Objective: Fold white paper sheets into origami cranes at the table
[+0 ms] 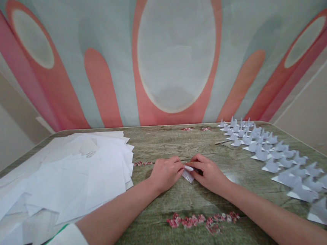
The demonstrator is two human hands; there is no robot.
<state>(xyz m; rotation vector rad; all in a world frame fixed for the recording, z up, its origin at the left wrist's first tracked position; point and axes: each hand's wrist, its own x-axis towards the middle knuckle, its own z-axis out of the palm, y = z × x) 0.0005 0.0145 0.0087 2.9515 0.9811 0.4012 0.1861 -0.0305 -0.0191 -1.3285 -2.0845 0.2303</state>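
A small piece of folded white paper [188,176] is held between my two hands above the middle of the table. My left hand [168,172] pinches its left side, fingers closed. From the other side my right hand [209,172] grips it with thumb and fingers closed together. Creases show on the lower part of the paper, which comes to a point toward me. The fingers cover part of its upper end.
Loose white paper sheets [100,181] lie in a broad heap on the left. Several folded paper birds [288,178] stand in rows along the right side. The wood-patterned table [159,142] bears pink flower prints and meets a painted wall at the back.
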